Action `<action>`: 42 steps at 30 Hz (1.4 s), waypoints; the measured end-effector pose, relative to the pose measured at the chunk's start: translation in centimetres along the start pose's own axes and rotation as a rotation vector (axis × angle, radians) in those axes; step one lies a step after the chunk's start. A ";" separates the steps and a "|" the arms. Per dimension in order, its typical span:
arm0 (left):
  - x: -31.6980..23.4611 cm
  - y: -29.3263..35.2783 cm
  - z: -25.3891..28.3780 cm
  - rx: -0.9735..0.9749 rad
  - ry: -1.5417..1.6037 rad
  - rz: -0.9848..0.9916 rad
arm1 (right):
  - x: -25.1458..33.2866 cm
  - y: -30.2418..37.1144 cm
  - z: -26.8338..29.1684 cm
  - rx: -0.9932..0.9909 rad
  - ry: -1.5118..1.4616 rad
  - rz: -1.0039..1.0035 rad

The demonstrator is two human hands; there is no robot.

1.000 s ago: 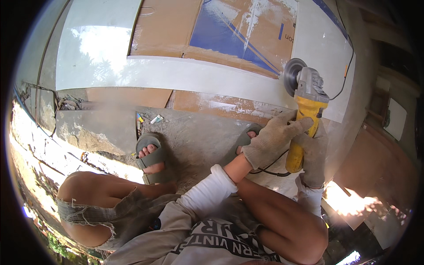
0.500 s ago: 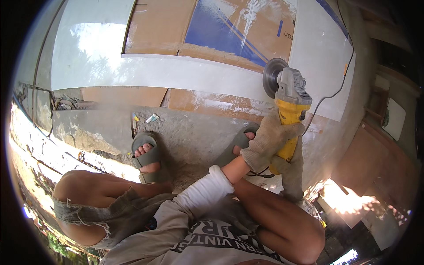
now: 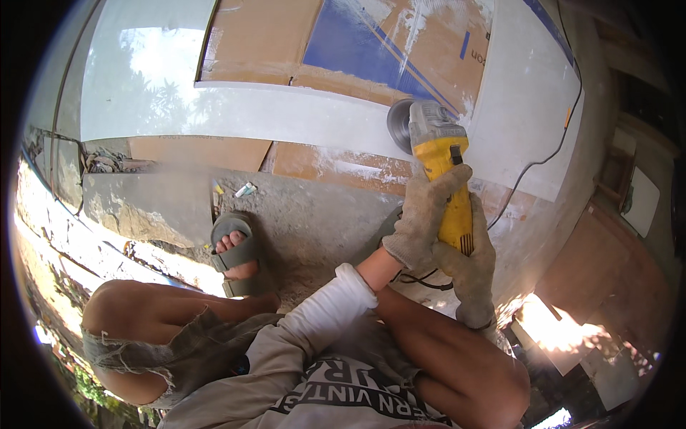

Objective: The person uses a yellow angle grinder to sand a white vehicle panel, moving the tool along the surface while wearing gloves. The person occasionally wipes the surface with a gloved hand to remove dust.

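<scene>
A yellow and grey angle grinder is held in both my gloved hands. My left hand wraps the front of its yellow body, close below the black switch. Lower down, my right hand closes round the rear end of the tool. The round disc is tilted on its edge at the left of the grinder's head, over the near right part of a white sheet with a large cut-out. Whether the disc touches the sheet cannot be made out.
Printed cardboard shows through the cut-out, dusted white. More cardboard strips lie along the near edge. A black cord runs down the right side. My sandalled left foot rests on the concrete. Brown boards stand at the right.
The grinder has shifted left and turned, so its switch side now faces up. My left hand has rolled with it, and more of my right hand shows on the rear end.
</scene>
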State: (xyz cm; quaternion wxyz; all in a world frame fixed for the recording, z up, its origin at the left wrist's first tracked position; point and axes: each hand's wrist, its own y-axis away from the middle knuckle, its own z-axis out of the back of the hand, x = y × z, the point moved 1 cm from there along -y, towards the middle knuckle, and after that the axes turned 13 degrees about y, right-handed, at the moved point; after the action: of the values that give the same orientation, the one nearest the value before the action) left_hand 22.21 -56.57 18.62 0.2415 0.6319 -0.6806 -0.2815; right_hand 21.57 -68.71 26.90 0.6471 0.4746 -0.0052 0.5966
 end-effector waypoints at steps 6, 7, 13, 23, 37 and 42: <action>0.0 -0.4 0.5 0.015 0.002 -0.048 | 0.4 0.2 -0.3 -0.005 0.019 0.000; 0.0 -0.4 0.6 0.002 0.006 -0.039 | 0.4 0.2 -0.3 -0.004 0.022 -0.017; -0.1 -0.2 0.5 -0.025 0.035 -0.002 | 0.9 0.0 -0.4 -0.041 0.066 -0.009; -0.5 -0.5 0.3 -0.041 0.040 -0.011 | 1.3 -0.4 -0.6 -0.043 0.049 -0.063; -0.2 -1.2 0.4 -0.050 0.015 0.014 | 1.2 -0.7 -0.1 -0.015 0.004 -0.048; 0.4 -1.4 0.4 -0.042 0.001 0.017 | 0.7 -0.7 0.1 -0.034 -0.013 -0.049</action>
State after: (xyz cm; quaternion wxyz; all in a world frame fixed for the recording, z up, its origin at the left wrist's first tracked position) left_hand 22.96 -57.03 17.35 0.2577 0.6210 -0.6797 -0.2933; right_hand 22.35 -68.17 26.98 0.6696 0.4673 -0.0076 0.5773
